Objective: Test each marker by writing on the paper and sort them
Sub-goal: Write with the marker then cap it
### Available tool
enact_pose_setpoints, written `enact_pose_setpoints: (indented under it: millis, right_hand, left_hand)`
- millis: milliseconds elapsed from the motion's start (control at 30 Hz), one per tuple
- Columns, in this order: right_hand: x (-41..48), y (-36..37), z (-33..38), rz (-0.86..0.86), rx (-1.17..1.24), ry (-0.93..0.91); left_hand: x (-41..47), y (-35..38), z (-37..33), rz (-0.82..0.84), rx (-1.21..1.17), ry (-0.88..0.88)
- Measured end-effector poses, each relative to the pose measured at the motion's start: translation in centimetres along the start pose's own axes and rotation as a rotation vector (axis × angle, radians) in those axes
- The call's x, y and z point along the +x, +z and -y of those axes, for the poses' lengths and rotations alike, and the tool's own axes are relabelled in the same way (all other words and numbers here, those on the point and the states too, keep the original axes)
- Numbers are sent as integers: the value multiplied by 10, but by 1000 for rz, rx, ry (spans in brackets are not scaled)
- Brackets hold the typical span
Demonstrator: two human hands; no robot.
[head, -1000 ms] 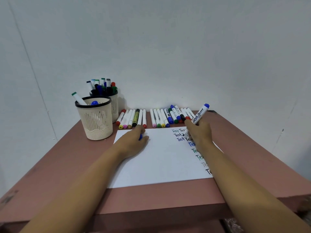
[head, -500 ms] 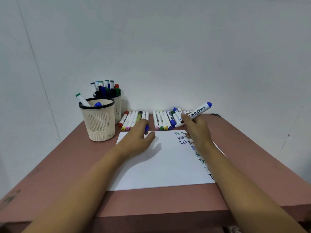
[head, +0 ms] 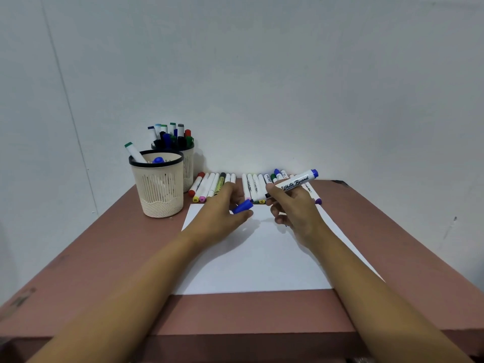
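Both bare forearms reach forward from the bottom corners and converge toward the middle. The left forearm [head: 136, 284] runs up and to the right; the left hand [head: 222, 214] lies palm down, knuckles up, pinching a blue cap [head: 242, 206] between thumb and fingertips, the cap pointing toward the other hand. The right forearm [head: 366, 284] angles up and to the left; the right hand [head: 296, 208] grips a marker [head: 296, 183] near its lower end with thumb and forefinger, the other fingers curled beneath. The two hands are close together but not touching.
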State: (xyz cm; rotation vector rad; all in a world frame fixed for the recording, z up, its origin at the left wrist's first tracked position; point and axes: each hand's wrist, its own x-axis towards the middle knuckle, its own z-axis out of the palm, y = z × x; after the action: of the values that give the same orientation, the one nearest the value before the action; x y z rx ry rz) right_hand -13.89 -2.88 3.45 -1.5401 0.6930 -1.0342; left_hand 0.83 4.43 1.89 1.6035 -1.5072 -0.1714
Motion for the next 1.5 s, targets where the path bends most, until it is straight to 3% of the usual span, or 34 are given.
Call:
enact_pose_setpoints:
  millis: [200,367,567,833,1000,1100,1233,1367,1433,1500]
  right_hand:
    - [-2,3,-3,74,-3,4]
    - [0,4,-3,78,233,64]
    - [2,6,-5,131,346,109]
    - [2,7,-2,228,449,110]
    - [4,7,-6,238,384,131]
    - [6,7,-8,200,295,136]
    - [8,5,-6,131,150,138]
    - [18,-5,-10,-146,128,174]
    - [23,-10,-16,-318,-66,94]
    - [24,-11,-25,-361,-327,-14]
  left_hand:
    - [-2,2,-4,-62,-31,94]
    - [-3,2,-6,-62,-76,75]
    - [-2,2,-7,58,-86,56]
    - [-2,-10,-19,316,-619,-147]
    - [-1,-11,-12,369,-646,-183]
    - [1,-6,-8,309,-586,-214]
    - [7,-4,-8,100,-629,-248]
    - [9,-14,-4,-85,-600,-231]
    - [10,-18,-2,-164,-542,-190]
    - [10,-20,-1,-190,-435,-128]
